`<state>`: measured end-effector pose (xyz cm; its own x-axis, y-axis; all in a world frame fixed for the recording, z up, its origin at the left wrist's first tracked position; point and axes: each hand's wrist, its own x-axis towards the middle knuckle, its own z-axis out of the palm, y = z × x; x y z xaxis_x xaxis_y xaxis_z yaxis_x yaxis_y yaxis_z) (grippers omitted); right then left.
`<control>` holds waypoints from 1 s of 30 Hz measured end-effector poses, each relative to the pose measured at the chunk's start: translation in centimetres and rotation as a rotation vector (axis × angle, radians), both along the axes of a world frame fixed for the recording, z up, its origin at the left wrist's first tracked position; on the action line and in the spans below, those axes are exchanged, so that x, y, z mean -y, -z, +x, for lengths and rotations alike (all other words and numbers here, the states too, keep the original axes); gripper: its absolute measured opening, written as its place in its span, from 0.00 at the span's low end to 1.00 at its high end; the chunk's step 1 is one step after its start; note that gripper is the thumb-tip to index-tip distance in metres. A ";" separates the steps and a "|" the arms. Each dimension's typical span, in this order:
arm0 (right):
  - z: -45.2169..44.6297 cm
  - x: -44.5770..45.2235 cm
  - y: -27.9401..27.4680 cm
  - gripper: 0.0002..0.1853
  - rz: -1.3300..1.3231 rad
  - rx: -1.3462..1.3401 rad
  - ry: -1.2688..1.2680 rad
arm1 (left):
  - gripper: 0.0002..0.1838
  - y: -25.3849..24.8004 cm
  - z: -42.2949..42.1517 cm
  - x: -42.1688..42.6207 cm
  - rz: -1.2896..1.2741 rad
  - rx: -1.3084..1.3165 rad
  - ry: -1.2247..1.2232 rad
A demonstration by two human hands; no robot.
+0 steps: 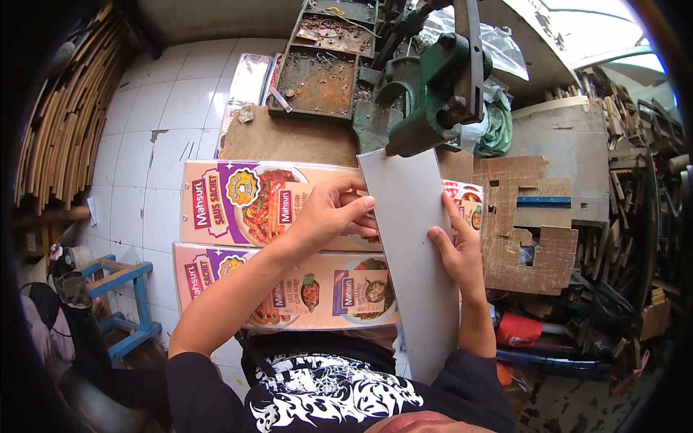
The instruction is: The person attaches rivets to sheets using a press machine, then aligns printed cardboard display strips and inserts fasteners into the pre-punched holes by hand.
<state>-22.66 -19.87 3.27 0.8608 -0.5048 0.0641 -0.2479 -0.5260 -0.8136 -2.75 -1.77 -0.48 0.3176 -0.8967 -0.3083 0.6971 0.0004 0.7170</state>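
A long, plain grey board [411, 252] runs from near my body to the green metal press [426, 108], its far end lying just under the press head. My left hand [333, 211] pinches the board's left edge, with the thumb near the rim. On the opposite edge my right hand [460, 249] holds the board, thumb on top and fingers along the side. Below the board and my left arm lie two printed Mahsuri sauce sign boards, a far one [234, 206] and a near one [307, 289]. Parts of both are covered by the grey board and my arm.
Rusty metal trays [317, 79] with small bits stand left of the press. A worn board with cut-outs [530, 238] lies at right, near stacked scrap strips. A blue stool frame [130, 303] stands at left, and wooden strips [72, 123] lean behind it.
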 end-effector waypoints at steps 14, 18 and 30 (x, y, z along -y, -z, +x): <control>0.2 -0.5 -0.4 0.34 0.087 -0.010 0.033 | 0.18 0.1 -0.1 0.0 -0.016 0.002 -0.016; 0.0 -0.2 -0.2 0.34 0.058 -0.034 0.026 | 0.18 0.2 0.0 0.1 -0.026 0.036 -0.009; -0.1 -0.1 -0.1 0.34 -0.032 -0.023 0.005 | 0.17 0.1 -0.1 0.0 -0.021 0.015 -0.005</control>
